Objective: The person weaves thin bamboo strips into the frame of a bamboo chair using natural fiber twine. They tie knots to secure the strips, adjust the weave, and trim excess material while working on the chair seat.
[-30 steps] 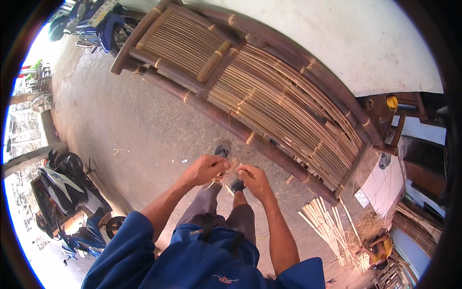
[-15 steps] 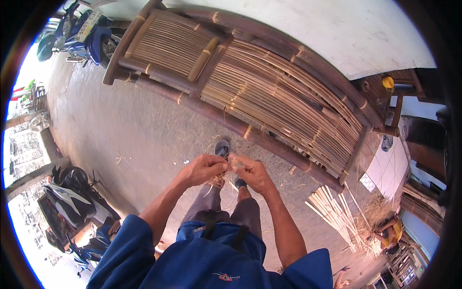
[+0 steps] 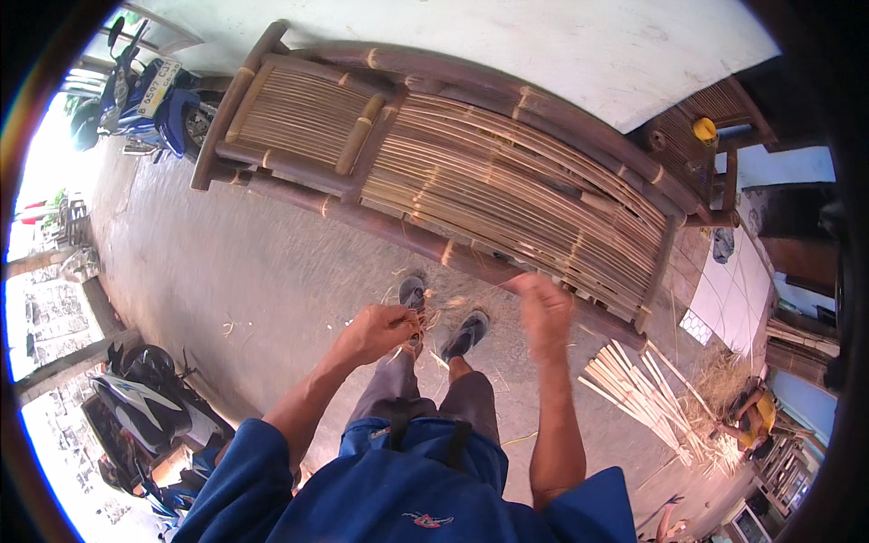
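Observation:
My left hand (image 3: pixel 378 333) is closed in a pinch on a tangled tuft of pale brown plant fibres (image 3: pixel 425 317), held above my feet. Loose ends stick out past the fingertips. Out to the right, near the front rail of a bamboo bench, my right hand (image 3: pixel 547 321) is raised and smeared by motion. Its fingers look curled together, and a faint thin strand stretches from the tuft toward them. Below the hands are my sandalled feet (image 3: pixel 464 335) on the concrete floor.
A long bamboo bench (image 3: pixel 507 181) stands ahead along the white wall. Split bamboo strips (image 3: pixel 634 389) lie at the right, beside a heap of shavings (image 3: pixel 720 385) and a person in yellow (image 3: pixel 759 416). Motorbikes stand at far left (image 3: pixel 172 100) and near left (image 3: pixel 154 398).
My right hand has pulled away from the left, up and to the right. The left hand stays low with the fibre tuft. The view has shifted slightly.

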Available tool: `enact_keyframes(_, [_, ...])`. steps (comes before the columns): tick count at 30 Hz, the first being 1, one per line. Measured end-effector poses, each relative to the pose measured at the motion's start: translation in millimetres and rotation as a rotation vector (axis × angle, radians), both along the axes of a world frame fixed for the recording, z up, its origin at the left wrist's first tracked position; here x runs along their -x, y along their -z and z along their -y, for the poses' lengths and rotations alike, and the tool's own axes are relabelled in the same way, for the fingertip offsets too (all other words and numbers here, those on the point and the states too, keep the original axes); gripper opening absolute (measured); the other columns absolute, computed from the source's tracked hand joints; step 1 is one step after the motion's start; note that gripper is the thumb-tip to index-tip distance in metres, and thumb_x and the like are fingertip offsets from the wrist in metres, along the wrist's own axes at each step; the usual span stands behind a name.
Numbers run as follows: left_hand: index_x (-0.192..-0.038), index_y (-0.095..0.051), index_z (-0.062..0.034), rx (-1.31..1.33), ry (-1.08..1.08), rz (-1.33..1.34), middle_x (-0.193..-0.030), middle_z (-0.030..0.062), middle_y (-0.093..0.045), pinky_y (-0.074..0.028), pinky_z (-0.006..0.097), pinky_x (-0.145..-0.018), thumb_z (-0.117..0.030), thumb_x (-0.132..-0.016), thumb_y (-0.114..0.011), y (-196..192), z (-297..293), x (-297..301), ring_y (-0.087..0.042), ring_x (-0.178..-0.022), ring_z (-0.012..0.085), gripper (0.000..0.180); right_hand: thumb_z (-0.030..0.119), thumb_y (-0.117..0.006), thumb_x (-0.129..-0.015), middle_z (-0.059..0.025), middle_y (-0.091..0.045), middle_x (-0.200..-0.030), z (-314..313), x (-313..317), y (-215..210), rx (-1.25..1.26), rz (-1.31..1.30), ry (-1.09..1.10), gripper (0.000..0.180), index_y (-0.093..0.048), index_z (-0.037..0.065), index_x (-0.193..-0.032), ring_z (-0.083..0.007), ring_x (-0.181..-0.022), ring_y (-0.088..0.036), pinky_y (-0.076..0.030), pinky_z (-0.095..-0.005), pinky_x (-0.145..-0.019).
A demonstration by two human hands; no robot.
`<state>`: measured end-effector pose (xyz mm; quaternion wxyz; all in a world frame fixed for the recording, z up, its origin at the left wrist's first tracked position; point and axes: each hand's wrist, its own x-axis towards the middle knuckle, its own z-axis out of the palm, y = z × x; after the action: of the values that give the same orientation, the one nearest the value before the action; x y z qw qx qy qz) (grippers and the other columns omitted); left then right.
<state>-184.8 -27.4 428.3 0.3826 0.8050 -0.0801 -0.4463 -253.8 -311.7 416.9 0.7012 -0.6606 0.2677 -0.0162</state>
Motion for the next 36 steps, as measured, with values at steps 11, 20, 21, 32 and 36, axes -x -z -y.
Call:
enact_keyframes(11, [-0.109, -0.076, -0.0036, -0.104, -0.16, 0.102, -0.086, 0.0036, -0.07, -0.051, 0.032, -0.072, -0.033, -0.098, -0.062, 36, -45, 27, -0.061, -0.078, 0.0128, 0.034, 0.028, -0.063, -0.102, -0.0152, -0.069, -0.115, 253, 96, -25, 1.159, -0.319, 0.338, 0.048, -0.059, 0.001, -0.141, -0.026, -0.102, -0.067, -0.054, -0.0358, -0.082])
enact_keyframes(20, [-0.108, -0.077, -0.0034, 0.115, -0.124, 0.065, -0.077, 0.0049, -0.067, -0.048, 0.033, -0.064, -0.033, -0.1, -0.061, -17, 26, 41, -0.059, -0.07, 0.0129, 0.034, 0.032, -0.07, -0.1, -0.0126, -0.067, -0.137, 55, 65, -7, 0.299, 0.061, -0.142, 0.051, -0.061, 0.004, -0.141, -0.0117, -0.086, -0.067, -0.055, -0.0301, -0.077])
enact_keyframes(21, [-0.107, -0.077, -0.0035, 0.09, -0.078, 0.06, -0.076, 0.0053, -0.068, -0.048, 0.033, -0.064, -0.033, -0.1, -0.061, -22, 32, 41, -0.059, -0.069, 0.0133, 0.034, 0.029, -0.072, -0.098, -0.0156, -0.065, -0.139, 32, 61, -9, 0.229, 0.033, -0.241, 0.05, -0.061, 0.006, -0.141, -0.0178, -0.098, -0.073, -0.058, -0.0337, -0.082])
enact_keyframes(32, [-0.115, -0.072, -0.0041, 0.057, 0.056, 0.135, -0.086, 0.0115, -0.075, -0.055, 0.037, -0.072, -0.021, -0.094, -0.061, -20, 46, 41, -0.072, -0.079, 0.0218, 0.03, 0.02, -0.064, -0.101, -0.005, -0.075, -0.1, -23, 34, 1, 0.286, 0.104, -0.37, 0.019, -0.072, 0.005, -0.108, -0.0199, -0.077, -0.07, -0.056, -0.0316, -0.067])
enact_keyframes(36, [-0.128, -0.066, 0.0002, 0.297, -0.36, -0.098, -0.103, 0.0104, -0.072, -0.055, 0.034, -0.079, -0.01, -0.088, -0.061, -6, 41, 47, -0.071, -0.085, 0.0216, 0.041, 0.02, -0.06, -0.105, -0.0011, -0.07, -0.089, -9, 25, -6, -0.27, -0.021, -0.133, 0.019, -0.071, 0.004, -0.105, -0.0046, -0.058, -0.053, -0.043, -0.0209, -0.05])
